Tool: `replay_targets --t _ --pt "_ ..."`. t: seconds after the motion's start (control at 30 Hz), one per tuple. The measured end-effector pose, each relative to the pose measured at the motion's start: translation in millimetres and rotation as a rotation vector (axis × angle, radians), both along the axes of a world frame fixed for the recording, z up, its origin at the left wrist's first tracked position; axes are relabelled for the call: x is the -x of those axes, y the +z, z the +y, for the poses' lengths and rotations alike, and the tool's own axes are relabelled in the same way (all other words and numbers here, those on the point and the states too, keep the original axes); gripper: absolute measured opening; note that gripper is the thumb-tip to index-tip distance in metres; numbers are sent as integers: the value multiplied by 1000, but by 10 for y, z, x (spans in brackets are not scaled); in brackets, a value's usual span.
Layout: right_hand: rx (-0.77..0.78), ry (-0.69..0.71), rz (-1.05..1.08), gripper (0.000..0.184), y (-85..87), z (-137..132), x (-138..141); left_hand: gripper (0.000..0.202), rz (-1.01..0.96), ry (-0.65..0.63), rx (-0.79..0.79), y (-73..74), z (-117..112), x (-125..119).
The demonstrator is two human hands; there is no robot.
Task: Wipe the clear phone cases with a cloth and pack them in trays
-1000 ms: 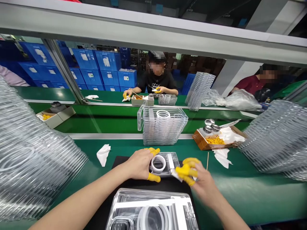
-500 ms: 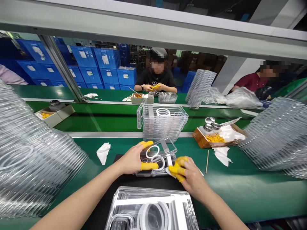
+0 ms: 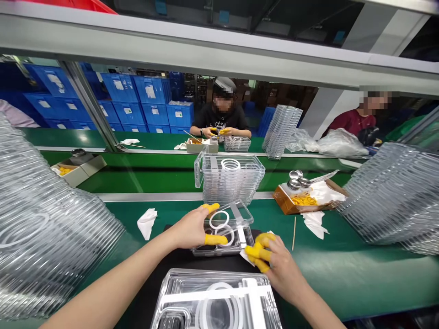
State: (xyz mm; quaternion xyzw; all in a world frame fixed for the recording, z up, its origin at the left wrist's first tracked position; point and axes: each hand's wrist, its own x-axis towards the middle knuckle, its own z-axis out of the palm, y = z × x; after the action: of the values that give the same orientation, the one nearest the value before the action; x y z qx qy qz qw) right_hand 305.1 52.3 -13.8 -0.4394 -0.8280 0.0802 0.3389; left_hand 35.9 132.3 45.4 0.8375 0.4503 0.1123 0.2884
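While the left hand (image 3: 196,227), its thumb and fingers in yellow finger cots (image 3: 215,239), clasped a tilted clear phone case (image 3: 236,213) above a lower clear case (image 3: 241,236) on the black mat (image 3: 192,263), the right hand (image 3: 277,262), fingers bunched, pinched a white wipe (image 3: 249,257) just beside that lower case's right end.

Counter (image 3: 343,274) right of right hand (image 3: 276,262): bright, broad pale sheen. Clear case (image 3: 236,228) between hands: legible, rims highlighted. Clear stack (image 3: 51,228) left of left hand (image 3: 194,228): wide-angle stretch, bright reflections. Ceiling (image 3: 236,16) beyond both hands: dim. Two heads (image 3: 224,100) beyond hands: pixelated.
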Motion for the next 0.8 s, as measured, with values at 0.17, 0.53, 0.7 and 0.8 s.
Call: replay_targets --t 0.17,0.53,0.7,0.8 --pt "31 -515 456 20 -314 -108 -435 101 222 -156 -63 -12 -21 -175" --pt "29 -734 635 28 -573 -49 -535 96 289 -171 -194 554 -156 -60" --pt "69 -704 699 33 -662 -57 -573 83 117 -232 -198 1076 -726 192" --pt "75 -637 690 34 -588 -66 -545 74 151 -337 -24 1085 -968 177"
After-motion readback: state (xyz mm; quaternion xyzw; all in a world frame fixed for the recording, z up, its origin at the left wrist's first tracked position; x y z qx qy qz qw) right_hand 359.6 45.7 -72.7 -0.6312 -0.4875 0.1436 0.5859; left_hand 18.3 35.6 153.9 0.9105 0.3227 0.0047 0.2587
